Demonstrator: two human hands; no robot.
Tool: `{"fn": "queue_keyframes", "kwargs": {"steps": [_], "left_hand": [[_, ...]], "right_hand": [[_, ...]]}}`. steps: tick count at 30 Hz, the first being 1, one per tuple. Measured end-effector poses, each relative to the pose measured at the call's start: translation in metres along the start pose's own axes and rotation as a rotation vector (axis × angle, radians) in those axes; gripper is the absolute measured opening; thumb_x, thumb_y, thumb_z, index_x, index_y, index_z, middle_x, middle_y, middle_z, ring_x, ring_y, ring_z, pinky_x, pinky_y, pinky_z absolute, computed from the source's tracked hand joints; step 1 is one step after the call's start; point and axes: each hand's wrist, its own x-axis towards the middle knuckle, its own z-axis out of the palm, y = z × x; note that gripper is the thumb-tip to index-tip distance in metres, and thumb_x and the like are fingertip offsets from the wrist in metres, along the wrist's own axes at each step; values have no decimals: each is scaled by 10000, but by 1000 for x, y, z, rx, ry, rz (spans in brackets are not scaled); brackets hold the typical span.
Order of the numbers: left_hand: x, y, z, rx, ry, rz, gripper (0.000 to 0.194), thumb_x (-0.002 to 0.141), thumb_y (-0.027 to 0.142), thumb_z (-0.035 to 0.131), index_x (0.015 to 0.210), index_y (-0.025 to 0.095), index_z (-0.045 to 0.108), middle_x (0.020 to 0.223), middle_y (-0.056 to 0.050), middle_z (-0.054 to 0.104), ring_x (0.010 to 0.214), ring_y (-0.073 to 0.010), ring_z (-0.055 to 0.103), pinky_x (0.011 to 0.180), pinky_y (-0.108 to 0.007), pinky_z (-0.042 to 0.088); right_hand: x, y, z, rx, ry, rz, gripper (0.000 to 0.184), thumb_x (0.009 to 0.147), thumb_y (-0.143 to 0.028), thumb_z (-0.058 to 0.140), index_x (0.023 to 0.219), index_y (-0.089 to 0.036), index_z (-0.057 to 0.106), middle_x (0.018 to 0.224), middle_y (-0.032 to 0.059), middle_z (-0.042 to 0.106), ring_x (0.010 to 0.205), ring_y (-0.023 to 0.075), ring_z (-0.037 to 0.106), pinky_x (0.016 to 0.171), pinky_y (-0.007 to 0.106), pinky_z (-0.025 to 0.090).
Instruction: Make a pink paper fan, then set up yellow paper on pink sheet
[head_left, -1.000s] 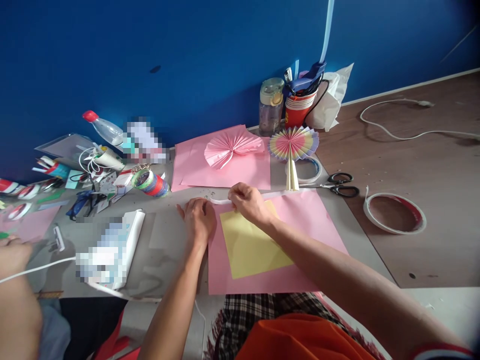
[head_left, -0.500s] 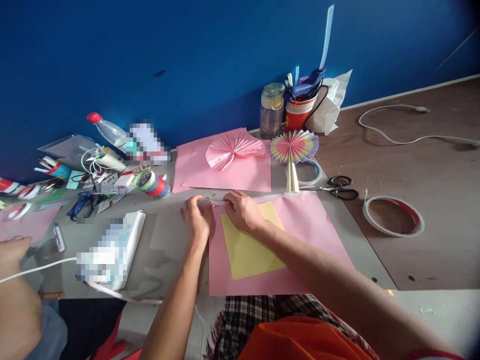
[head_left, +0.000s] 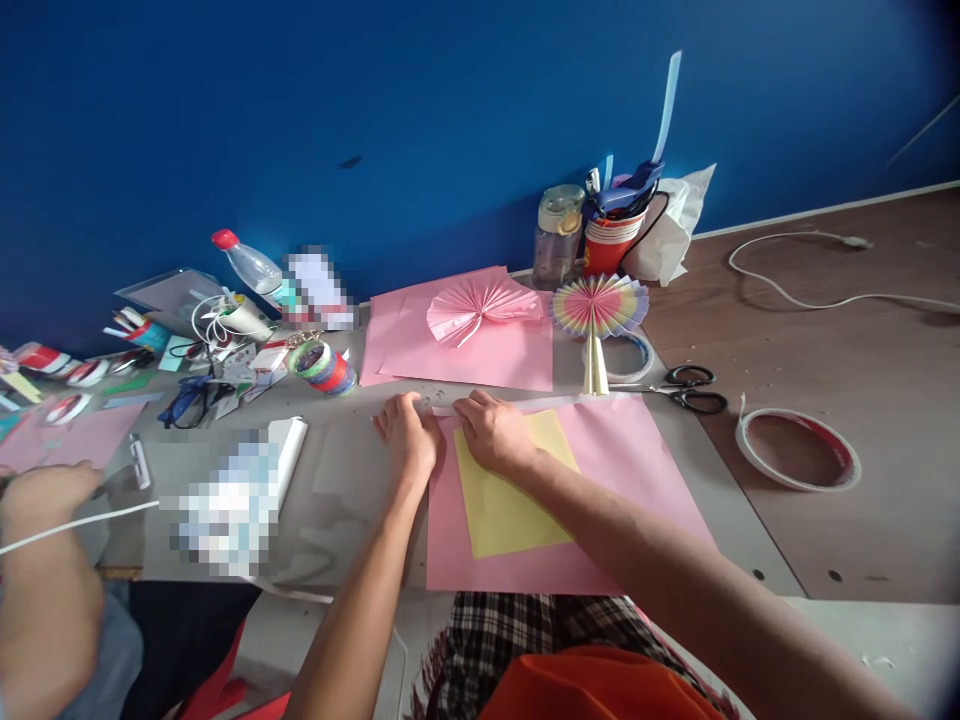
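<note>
A pink sheet of paper [head_left: 637,480] lies in front of me, with a yellow square of paper [head_left: 517,500] on it. A narrow strip of white tape [head_left: 538,404] runs along the sheet's far edge. My right hand [head_left: 496,432] is closed at this edge, its fingertips bent down on the strip. At the far left corner, my left hand [head_left: 411,438] has its fingers curled in by the strip's end. The strip bridges the short gap between both hands. Its exact hold in the left fingertips is partly hidden.
Beyond the sheet are a folded pink fan [head_left: 480,308], a multicoloured paper rosette [head_left: 598,305], scissors [head_left: 694,388] and a tape roll [head_left: 799,450]. A bottle [head_left: 559,240] and red cup [head_left: 611,248] stand by the wall. A co-worker's hand [head_left: 52,490] is at left.
The whole view has shifted slightly, so things appear farther right. My hands stay at the same edge, a little closer together. More of the co-worker's hand shows at left.
</note>
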Motion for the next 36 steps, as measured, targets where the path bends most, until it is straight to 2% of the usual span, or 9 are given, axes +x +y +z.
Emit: {"fn": "queue_keyframes", "kwargs": {"steps": [12, 19, 22, 25, 28, 31, 33, 36], "left_hand": [[10, -6, 4, -61, 5, -45, 224, 709, 157, 577, 910, 255, 596, 1113, -70, 600, 1103, -276, 513, 1015, -477, 326], [14, -20, 2, -182, 73, -51, 252, 795, 122, 416, 967, 217, 574, 1060, -89, 639, 1041, -209, 578, 967, -379, 407], [0, -19, -12, -204, 141, 35, 260, 810, 151, 426, 1031, 209, 550, 1097, -101, 622, 1099, -211, 549, 989, -377, 396], [-22, -11, -31, -171, 185, 185, 252, 840, 187, 430, 1062, 204, 547, 1130, -111, 605, 1133, -223, 526, 1029, -415, 358], [-44, -3, -44, -121, 121, 352, 205, 861, 199, 429, 992, 210, 588, 1140, -113, 610, 1178, -234, 509, 1068, -445, 311], [-58, 0, -46, -21, -5, 497, 198, 856, 172, 457, 966, 219, 615, 1138, -99, 638, 1233, -253, 487, 1130, -491, 196], [-63, -2, -42, 50, -70, 548, 210, 862, 164, 461, 989, 218, 620, 1174, -92, 638, 1253, -260, 480, 1147, -504, 147], [-64, -5, -36, 135, -112, 570, 246, 876, 203, 466, 1080, 191, 604, 1269, -113, 594, 1302, -288, 431, 1144, -525, 147]], "right_hand": [[0, 4, 3, 39, 15, 5, 197, 872, -172, 424, 957, -192, 601, 920, 58, 602, 726, 170, 572, 611, 272, 345], [0, 4, 0, 55, -10, 20, 217, 858, -146, 415, 961, -184, 602, 919, 72, 599, 736, 177, 571, 637, 264, 371], [0, 4, 0, 76, -6, 34, 228, 854, -141, 414, 966, -180, 609, 922, 76, 605, 759, 183, 581, 654, 265, 391], [0, 4, 1, 159, 33, 52, 265, 853, -135, 410, 1010, -177, 618, 974, 84, 622, 809, 188, 598, 702, 266, 422], [1, 5, 1, 277, 90, 79, 306, 847, -124, 408, 1057, -167, 627, 1024, 93, 640, 886, 192, 608, 771, 266, 444], [2, 6, 1, 372, 144, 88, 330, 825, -101, 421, 1072, -147, 635, 1039, 99, 655, 912, 190, 612, 808, 265, 453], [3, 7, 2, 407, 174, 89, 338, 813, -87, 424, 1066, -140, 641, 1032, 97, 663, 904, 185, 617, 816, 264, 457], [3, 8, 4, 429, 200, 89, 335, 807, -84, 430, 1050, -154, 650, 1018, 83, 672, 907, 178, 623, 826, 263, 460]]}}
